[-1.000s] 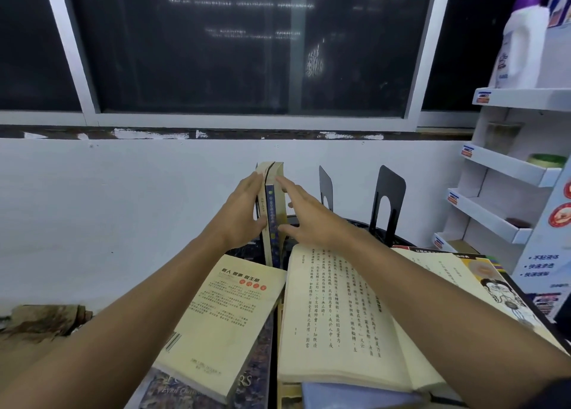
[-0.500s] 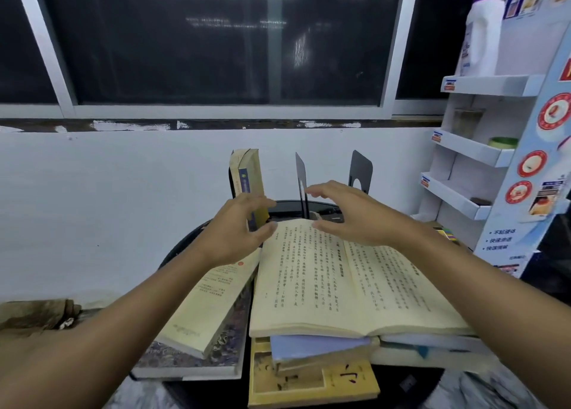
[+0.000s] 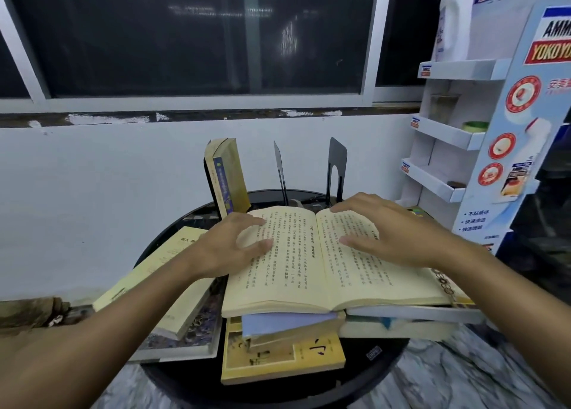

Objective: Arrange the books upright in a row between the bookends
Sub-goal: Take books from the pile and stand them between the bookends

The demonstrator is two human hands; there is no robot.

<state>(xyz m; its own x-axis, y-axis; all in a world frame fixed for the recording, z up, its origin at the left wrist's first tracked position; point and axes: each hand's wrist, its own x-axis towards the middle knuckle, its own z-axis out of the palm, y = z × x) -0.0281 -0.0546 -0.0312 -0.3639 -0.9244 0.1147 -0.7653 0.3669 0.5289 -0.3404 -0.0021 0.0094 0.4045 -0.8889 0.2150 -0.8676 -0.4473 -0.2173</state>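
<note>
Nearest, stacked flat on round black table (image 3: 386, 374): yellow book (image 3: 278, 359) lowest. On top, open book (image 3: 309, 269), cream pages, vertical print, spine running away from viewer. Pressed on its pages, left hand (image 3: 228, 248) and right hand (image 3: 392, 232), fingers spread apart. Beyond, upright book (image 3: 227, 176), cream with blue spine, left of two black bookends (image 3: 336, 164).

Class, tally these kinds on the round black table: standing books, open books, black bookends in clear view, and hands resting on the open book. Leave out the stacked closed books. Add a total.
Standing books: 1
Open books: 1
Black bookends in clear view: 2, one edge-on, one broad
Hands: 2, left hand, right hand
Total: 6
</note>
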